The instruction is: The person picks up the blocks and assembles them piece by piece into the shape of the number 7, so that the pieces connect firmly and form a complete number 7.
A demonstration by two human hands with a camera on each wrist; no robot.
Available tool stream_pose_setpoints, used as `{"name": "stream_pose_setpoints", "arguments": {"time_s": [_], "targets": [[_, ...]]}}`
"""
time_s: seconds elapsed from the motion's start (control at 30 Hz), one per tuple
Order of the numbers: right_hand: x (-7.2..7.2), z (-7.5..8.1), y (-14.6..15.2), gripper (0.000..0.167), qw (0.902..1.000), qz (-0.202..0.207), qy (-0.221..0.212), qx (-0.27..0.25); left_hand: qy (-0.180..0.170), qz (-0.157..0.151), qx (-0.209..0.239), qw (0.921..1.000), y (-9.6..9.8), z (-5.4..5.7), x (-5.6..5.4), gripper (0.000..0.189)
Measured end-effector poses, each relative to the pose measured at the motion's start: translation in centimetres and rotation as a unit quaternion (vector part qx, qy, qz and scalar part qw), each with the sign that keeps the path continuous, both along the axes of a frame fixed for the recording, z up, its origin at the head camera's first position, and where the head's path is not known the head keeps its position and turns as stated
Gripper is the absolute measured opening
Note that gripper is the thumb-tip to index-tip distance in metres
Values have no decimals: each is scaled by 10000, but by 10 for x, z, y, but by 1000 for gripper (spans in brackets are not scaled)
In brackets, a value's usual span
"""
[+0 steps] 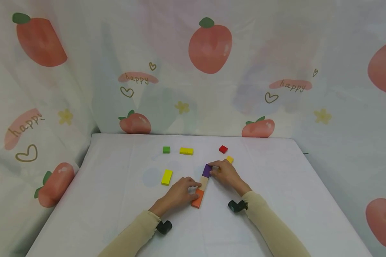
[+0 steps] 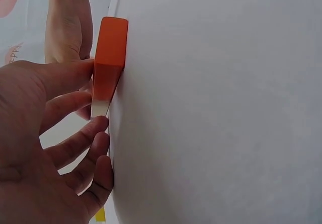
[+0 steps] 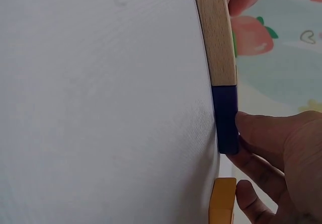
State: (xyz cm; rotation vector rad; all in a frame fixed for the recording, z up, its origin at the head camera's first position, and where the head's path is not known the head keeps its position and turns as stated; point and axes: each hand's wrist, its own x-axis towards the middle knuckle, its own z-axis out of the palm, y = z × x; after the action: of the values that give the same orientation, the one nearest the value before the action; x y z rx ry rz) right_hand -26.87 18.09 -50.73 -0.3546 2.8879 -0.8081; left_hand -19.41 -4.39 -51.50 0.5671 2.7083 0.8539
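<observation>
Three blocks lie end to end in a slanting row on the table: an orange block (image 1: 197,200) nearest, a plain wood block (image 1: 203,183) in the middle and a purple block (image 1: 206,170) at the far end. With its thumb at the orange block and its index finger at the wood block, my left hand (image 1: 179,192) touches the row from the left, its other fingers loosely bent. My right hand (image 1: 226,174) holds the purple block, thumb on it and index finger at its far end. A yellow-orange block (image 3: 223,196) lies right by the right hand's other fingers.
On the white-covered table (image 1: 260,171), a green block (image 1: 166,150), a yellow piece (image 1: 186,151) and a red block (image 1: 223,149) lie toward the back. Another yellow block (image 1: 167,177) sits left of the row. Printed cloth walls (image 1: 167,43) stand behind and at the sides.
</observation>
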Motion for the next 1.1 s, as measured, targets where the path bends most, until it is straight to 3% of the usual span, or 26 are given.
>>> {"name": "stream_pose_setpoints", "arguments": {"time_s": [0.23, 0.6, 0.9, 1.1], "targets": [[1, -3, 1, 37, 10000, -6, 19, -76, 3, 35, 51, 10000, 1, 3, -4, 37], [2, -4, 3, 37, 9997, 50, 84, -208, 215, 93, 83, 9997, 9, 6, -24, 37], [-1, -5, 0, 37, 9995, 143, 39, -276, -14, 376, 272, 9989, 15, 5, -38, 39], [-1, -7, 2, 37, 9996, 83, 80, -240, 77, 248, 225, 9994, 21, 2, -43, 38]]}}
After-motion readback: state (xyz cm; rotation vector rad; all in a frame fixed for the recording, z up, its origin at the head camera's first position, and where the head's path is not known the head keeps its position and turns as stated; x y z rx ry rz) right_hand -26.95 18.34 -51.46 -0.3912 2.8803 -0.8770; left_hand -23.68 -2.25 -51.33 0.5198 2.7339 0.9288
